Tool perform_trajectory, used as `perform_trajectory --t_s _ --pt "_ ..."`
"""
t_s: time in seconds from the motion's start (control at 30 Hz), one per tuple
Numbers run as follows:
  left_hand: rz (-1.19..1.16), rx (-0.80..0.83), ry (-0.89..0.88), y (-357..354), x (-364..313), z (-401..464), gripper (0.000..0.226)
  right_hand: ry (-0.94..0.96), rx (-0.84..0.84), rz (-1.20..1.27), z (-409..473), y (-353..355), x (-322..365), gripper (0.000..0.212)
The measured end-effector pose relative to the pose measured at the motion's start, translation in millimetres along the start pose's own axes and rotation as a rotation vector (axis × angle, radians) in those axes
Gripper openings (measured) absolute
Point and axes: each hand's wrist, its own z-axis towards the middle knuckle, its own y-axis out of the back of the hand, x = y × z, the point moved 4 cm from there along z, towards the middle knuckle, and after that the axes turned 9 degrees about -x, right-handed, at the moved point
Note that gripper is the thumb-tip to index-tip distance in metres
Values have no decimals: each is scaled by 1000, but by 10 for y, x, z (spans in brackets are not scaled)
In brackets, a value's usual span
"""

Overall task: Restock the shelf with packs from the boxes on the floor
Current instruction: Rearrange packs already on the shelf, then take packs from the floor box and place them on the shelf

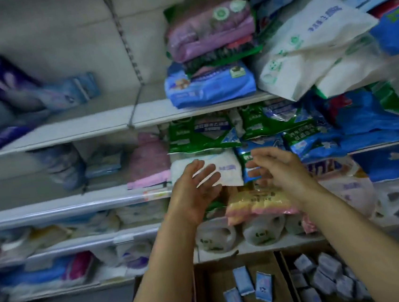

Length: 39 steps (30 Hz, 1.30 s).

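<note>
Both your hands hang open, empty: left hand (197, 188), right hand (277, 167). White pack (222, 168) just ahead, nearer left, long axis sideways.

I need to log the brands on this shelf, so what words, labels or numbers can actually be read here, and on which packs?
Nothing reads with certainty; the picture is motion-blurred.
White bag: blue and green print, illegible.
Green pack: white characters on a panel, too blurred.
Blue pack: white characters, too blurred.
White pack: small blue mark, unreadable.
Small packs in the box: print too small.
</note>
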Motion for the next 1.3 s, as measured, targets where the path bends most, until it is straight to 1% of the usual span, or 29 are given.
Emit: perform_trajectory --t_s 0.1,0.33,0.5,0.6,0.8,1.03,1.17,1.3 --pt "-35 -51 -108 676 -441 -254 20 35 77 28 -368 -634 142 15" --pt "-105 -175 -274 2300 -1370 -846 19 155 253 101 -1127 -2057 431 14" --pt "-110 -260 -376 3138 -1899 -1220 18 182 353 120 -1483 -2890 527 14" --pt "-112 -301 -418 3514 -2158 -1357 17 190 415 107 -1620 -3351 584 14" --pt "-111 -337 -481 4032 -2587 -1378 16 219 498 55 -1676 -4099 738 14" --pt "-60 -352 -526 4483 -3130 -1035 19 262 532 29 -1401 -5038 947 14" --pt "12 -342 -521 4649 -3608 -645 20 285 507 17 -1143 -5533 1062 15" --pt "87 -304 -550 4644 -3973 -285 23 315 447 7 -846 -5810 1193 14"
